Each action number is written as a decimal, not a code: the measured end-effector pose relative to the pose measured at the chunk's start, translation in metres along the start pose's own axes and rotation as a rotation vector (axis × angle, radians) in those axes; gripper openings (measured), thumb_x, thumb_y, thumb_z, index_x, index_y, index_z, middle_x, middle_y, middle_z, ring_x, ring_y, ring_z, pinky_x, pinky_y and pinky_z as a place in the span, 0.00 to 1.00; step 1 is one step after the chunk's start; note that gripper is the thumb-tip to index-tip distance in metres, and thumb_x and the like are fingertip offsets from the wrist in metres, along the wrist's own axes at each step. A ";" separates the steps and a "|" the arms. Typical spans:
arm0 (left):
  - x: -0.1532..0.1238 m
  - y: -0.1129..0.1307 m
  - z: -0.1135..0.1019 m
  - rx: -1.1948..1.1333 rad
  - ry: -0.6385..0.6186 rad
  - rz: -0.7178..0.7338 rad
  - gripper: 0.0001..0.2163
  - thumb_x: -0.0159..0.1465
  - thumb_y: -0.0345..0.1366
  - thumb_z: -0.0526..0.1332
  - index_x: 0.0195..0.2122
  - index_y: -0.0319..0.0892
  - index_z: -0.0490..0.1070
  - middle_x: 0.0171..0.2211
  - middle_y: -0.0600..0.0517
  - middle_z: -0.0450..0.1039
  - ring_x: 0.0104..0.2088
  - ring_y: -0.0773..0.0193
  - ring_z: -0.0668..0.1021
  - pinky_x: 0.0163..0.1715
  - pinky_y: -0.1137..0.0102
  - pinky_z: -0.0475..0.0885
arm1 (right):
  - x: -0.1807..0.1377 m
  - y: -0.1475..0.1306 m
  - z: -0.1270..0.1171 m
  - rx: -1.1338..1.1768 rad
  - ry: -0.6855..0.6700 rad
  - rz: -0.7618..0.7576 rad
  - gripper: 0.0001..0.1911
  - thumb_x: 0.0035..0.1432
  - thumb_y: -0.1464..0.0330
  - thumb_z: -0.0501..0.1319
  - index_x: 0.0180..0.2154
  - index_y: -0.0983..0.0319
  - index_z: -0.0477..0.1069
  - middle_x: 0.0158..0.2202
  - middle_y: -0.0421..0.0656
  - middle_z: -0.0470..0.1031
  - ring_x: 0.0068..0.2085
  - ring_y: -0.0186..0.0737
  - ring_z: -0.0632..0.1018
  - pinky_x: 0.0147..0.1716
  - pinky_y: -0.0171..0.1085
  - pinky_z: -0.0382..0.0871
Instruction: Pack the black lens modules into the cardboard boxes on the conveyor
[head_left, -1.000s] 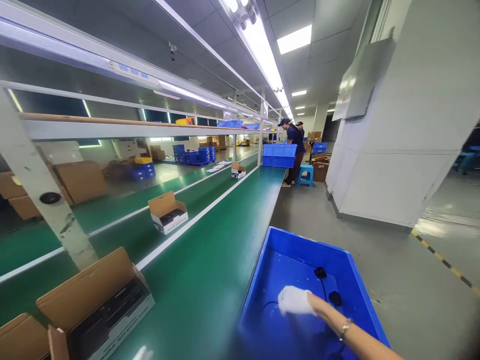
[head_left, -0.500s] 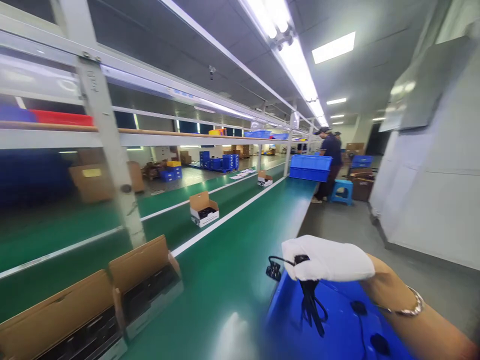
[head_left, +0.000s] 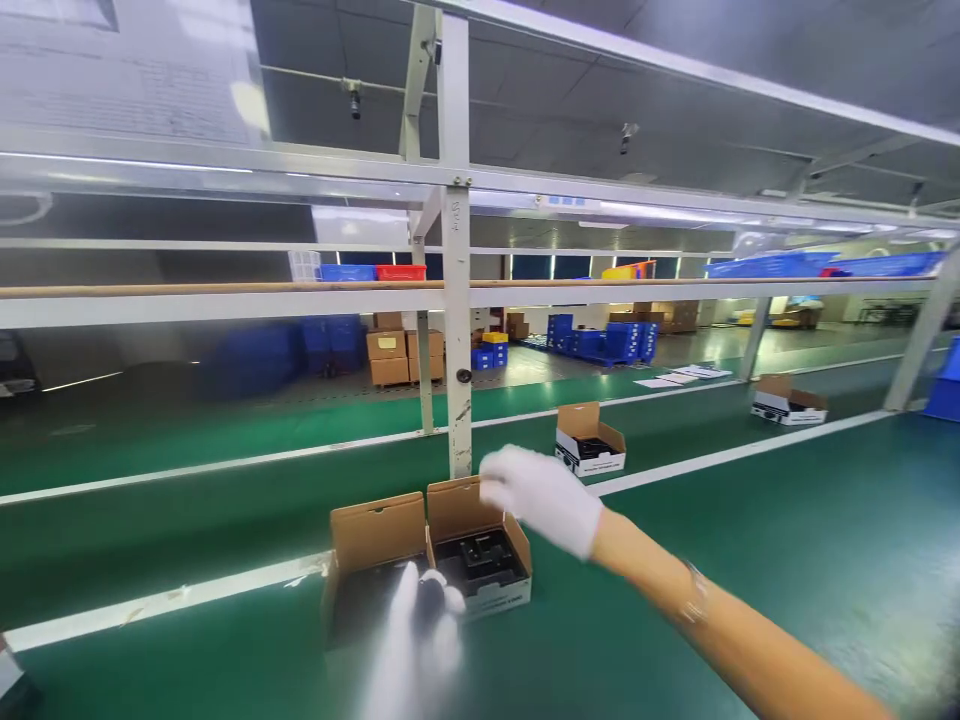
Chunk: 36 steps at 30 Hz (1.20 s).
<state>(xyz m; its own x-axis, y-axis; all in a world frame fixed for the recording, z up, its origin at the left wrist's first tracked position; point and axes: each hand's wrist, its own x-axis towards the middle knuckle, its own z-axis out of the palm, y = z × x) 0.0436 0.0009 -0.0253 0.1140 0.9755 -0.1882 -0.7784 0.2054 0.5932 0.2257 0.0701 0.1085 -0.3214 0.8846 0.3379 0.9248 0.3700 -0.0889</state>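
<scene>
Open carton (head_left: 480,560) lies just below the right hand (head_left: 541,497).

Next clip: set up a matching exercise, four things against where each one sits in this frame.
Things:
1. right hand
2. left hand
3. red bin
4. papers

Places:
A. on the upper shelf
B. flat on the far belt
C. blurred, low in front of the two nearest boxes
D. gloved, above the nearest open box

Pairs: 1-D, 2-C, 3-A, 4-B
</scene>
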 end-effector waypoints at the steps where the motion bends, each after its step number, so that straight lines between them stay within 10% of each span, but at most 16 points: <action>1: 0.008 -0.002 -0.008 0.009 0.061 0.045 0.21 0.53 0.55 0.66 0.32 0.42 0.64 0.21 0.57 0.66 0.15 0.76 0.60 0.13 0.79 0.57 | 0.027 0.003 -0.001 0.026 0.163 0.029 0.11 0.66 0.61 0.53 0.42 0.58 0.71 0.41 0.42 0.73 0.42 0.40 0.74 0.42 0.39 0.66; 5: 0.041 -0.015 -0.051 -0.012 0.089 0.132 0.22 0.52 0.59 0.64 0.24 0.44 0.63 0.10 0.61 0.48 0.11 0.74 0.53 0.11 0.76 0.54 | 0.119 0.016 0.000 0.130 0.571 0.095 0.17 0.59 0.62 0.62 0.48 0.62 0.68 0.45 0.46 0.71 0.45 0.44 0.74 0.43 0.39 0.68; 12: 0.032 0.012 -0.068 -0.007 -0.242 -0.030 0.15 0.56 0.50 0.65 0.30 0.43 0.70 0.14 0.57 0.61 0.12 0.73 0.59 0.12 0.76 0.53 | 0.160 0.024 -0.004 0.193 0.580 0.020 0.11 0.59 0.64 0.62 0.42 0.62 0.71 0.43 0.46 0.74 0.43 0.44 0.75 0.44 0.41 0.70; 18: 0.011 0.015 -0.013 -0.073 -0.114 0.029 0.20 0.55 0.53 0.65 0.33 0.41 0.67 0.19 0.58 0.60 0.12 0.79 0.50 0.10 0.78 0.36 | 0.084 -0.002 -0.028 0.363 0.489 -0.072 0.11 0.56 0.64 0.64 0.41 0.59 0.73 0.40 0.42 0.75 0.39 0.41 0.75 0.43 0.41 0.70; 24: -0.010 0.020 0.008 -0.130 -0.153 -0.183 0.20 0.59 0.56 0.59 0.30 0.41 0.66 0.18 0.59 0.58 0.11 0.79 0.47 0.08 0.78 0.43 | -0.045 -0.074 -0.017 0.502 -0.154 -0.591 0.07 0.59 0.73 0.60 0.37 0.56 0.74 0.40 0.39 0.75 0.43 0.35 0.73 0.41 0.33 0.68; 29: -0.027 0.011 0.017 -0.192 -0.150 -0.251 0.16 0.59 0.50 0.63 0.35 0.40 0.69 0.25 0.55 0.67 0.23 0.72 0.70 0.26 0.77 0.68 | -0.075 -0.092 0.003 0.342 -0.235 -0.394 0.16 0.49 0.74 0.65 0.41 0.54 0.74 0.40 0.38 0.75 0.39 0.41 0.73 0.38 0.37 0.67; 36: -0.034 -0.007 0.022 0.110 -0.083 -0.248 0.25 0.60 0.59 0.51 0.31 0.39 0.68 0.14 0.57 0.56 0.12 0.72 0.52 0.13 0.73 0.47 | -0.090 -0.085 0.004 0.439 -0.255 -0.357 0.13 0.55 0.76 0.59 0.40 0.55 0.73 0.39 0.39 0.75 0.39 0.37 0.74 0.39 0.34 0.67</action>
<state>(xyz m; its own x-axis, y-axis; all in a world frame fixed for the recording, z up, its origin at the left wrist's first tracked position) 0.0583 -0.0323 -0.0056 0.3468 0.8964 -0.2760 -0.6492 0.4418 0.6192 0.1749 -0.0396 0.0820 -0.6837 0.7049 0.1886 0.5987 0.6897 -0.4073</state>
